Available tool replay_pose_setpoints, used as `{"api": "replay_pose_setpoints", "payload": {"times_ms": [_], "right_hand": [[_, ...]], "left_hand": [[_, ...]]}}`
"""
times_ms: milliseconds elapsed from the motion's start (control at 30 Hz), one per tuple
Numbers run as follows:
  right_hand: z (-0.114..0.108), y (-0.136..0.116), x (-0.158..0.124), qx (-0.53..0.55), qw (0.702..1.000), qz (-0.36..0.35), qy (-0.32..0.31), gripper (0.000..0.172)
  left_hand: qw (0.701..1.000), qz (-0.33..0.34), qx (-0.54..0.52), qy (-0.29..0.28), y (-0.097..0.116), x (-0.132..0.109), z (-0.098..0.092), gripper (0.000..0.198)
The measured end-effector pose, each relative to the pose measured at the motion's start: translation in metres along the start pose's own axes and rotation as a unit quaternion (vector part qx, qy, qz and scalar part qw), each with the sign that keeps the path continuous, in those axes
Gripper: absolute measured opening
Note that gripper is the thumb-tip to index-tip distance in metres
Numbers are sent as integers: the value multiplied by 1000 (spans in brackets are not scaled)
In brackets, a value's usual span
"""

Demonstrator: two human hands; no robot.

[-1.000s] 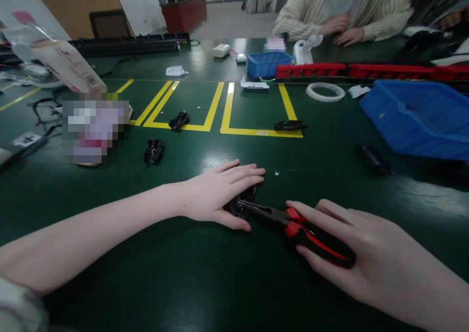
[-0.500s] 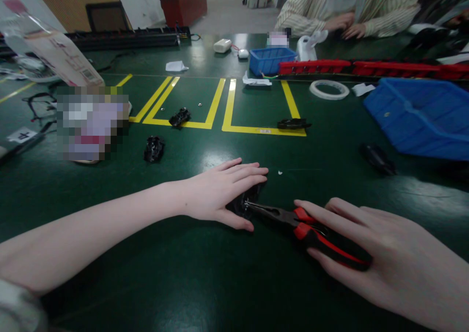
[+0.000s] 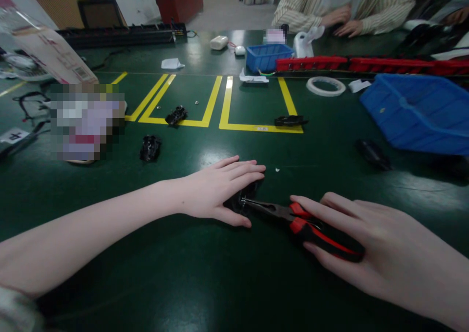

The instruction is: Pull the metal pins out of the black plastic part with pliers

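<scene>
- The small black part (image 3: 246, 198) lies on the green surface (image 3: 205, 273), pinned flat under the left hand (image 3: 216, 193), whose fingers are stretched over it rather than curled; only its right edge shows.
- It looks like hard moulded plastic: probably light, stiff and inclined to skid on the glossy surface, so pressing from above suits it better than pinching.
- The pliers (image 3: 293, 219) point their slim nose into that edge; the right hand (image 3: 370, 244) is wrapped over the red-and-black handles, grip clenched on them.
- Further out lie similar black parts (image 3: 150, 148), yellow tape lines (image 3: 220, 102) and a blue bin (image 3: 421, 112); another person's hands (image 3: 342, 22) rest at the far side.
- Against the earlier frames almost nothing differs: both hands keep their places, and only the view has shifted slightly.
</scene>
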State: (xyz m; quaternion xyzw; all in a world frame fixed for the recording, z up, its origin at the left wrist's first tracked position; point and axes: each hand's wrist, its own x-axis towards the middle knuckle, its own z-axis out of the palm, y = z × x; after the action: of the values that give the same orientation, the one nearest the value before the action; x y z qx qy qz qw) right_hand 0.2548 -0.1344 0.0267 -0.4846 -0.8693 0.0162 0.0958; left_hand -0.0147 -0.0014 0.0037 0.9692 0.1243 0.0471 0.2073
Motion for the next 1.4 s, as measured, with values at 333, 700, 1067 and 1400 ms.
{"api": "replay_pose_setpoints", "payload": {"times_ms": [333,700,1067,1400], "right_hand": [[3,0,-1,-3,1000,6,-9,46],[9,4,-5,54,998,21,6,55],[10,7,-12,46,996,62,48,56],[7,14,-7,1,997,62,50,50]], "left_hand": [[999,2,7,-36,-2,2,-5,86],[1000,19,3,-23,-6,-1,-1,92],[997,-2,-41,62,-5,-14,0,105],[997,-5,-52,61,-9,-18,-6,51]]}}
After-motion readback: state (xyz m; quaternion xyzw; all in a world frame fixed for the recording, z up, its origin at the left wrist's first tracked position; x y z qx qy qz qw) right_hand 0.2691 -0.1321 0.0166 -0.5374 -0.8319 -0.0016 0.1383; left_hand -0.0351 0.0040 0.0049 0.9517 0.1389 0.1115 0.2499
